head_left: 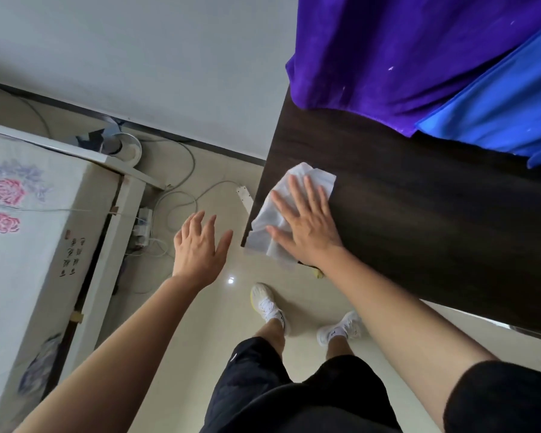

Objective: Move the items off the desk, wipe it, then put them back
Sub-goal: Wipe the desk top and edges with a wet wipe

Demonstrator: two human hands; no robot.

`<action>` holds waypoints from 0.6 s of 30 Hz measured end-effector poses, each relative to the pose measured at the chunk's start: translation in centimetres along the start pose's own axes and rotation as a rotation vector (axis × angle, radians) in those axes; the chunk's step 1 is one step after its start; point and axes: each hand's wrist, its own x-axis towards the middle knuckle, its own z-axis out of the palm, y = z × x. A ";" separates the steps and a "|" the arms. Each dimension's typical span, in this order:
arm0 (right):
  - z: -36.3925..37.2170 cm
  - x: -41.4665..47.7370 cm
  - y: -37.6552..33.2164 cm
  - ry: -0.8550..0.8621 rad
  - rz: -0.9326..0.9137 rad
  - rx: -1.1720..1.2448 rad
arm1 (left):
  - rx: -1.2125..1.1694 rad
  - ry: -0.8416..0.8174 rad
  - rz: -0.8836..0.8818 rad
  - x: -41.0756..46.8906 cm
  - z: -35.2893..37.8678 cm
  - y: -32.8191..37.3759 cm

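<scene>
Pressing down on a white cloth (313, 175), the right hand (306, 226) lay flat at the corner of the dark wooden table (434, 220). Its fingers (295, 198) were straight and spread across the fabric, with the thumb stretched out toward the table's edge. The cloth sat crumpled under the palm, and its lower part reached past the corner.

The left hand (197, 245) hung in the air just beside the table, over the pale tiled floor (200, 323). It touched nothing and held nothing, and its fingers (196, 220) were loosely spread.

At the far side of the table, a purple fabric (403, 57) draped over the top, with a blue fabric (497, 114) lying against it on the right.

On the floor near the table's corner lay a white power strip (244, 195) with cables trailing away from it. A bed (28, 229) covered in a rose-patterned sheet stood to the left. Two white shoes (267, 304) showed below the hands.
</scene>
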 end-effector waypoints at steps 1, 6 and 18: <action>-0.3 1.5 -1.1 0.000 -0.031 -0.002 | -0.011 0.017 -0.023 0.1 -0.4 -0.3; -2.1 6.7 -4.2 -0.086 -0.042 -0.044 | -0.002 0.064 -0.066 1.7 -2.3 -0.4; 1.0 -6.9 4.9 0.010 0.201 0.049 | 0.011 0.014 0.109 8.7 0.2 9.4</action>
